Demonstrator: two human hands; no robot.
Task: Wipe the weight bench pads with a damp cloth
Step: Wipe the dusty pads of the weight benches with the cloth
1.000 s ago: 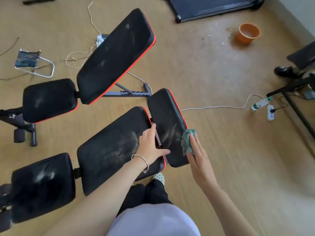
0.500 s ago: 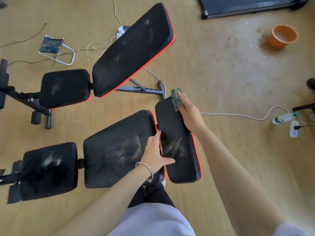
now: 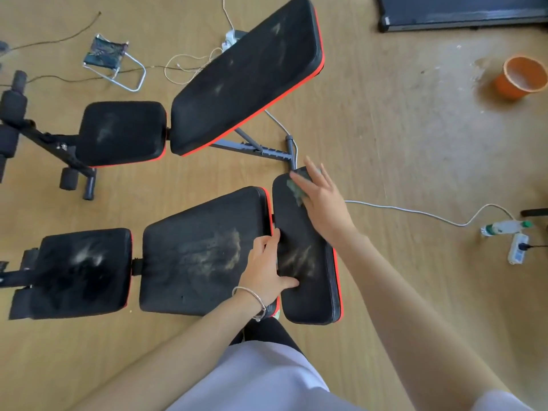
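Right hand [image 3: 323,203], fingers straight, pressing crumpled green cloth [image 3: 294,187], left hand [image 3: 265,266] flat on dusty pad [image 3: 308,295]

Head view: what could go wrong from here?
1. The cloth sits under the flat right hand at the far end of the narrow pad; it may slide off the edge.
2. The left hand rests beside the dust smear, likely blocking the wipe.
3. A plugged-in power strip lies close by; drips could reach it.

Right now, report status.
Right hand flat, pressing green cloth at far end of narrow pad. Left hand braces its edge. Dust streaks mid-pad, nothing blocking.
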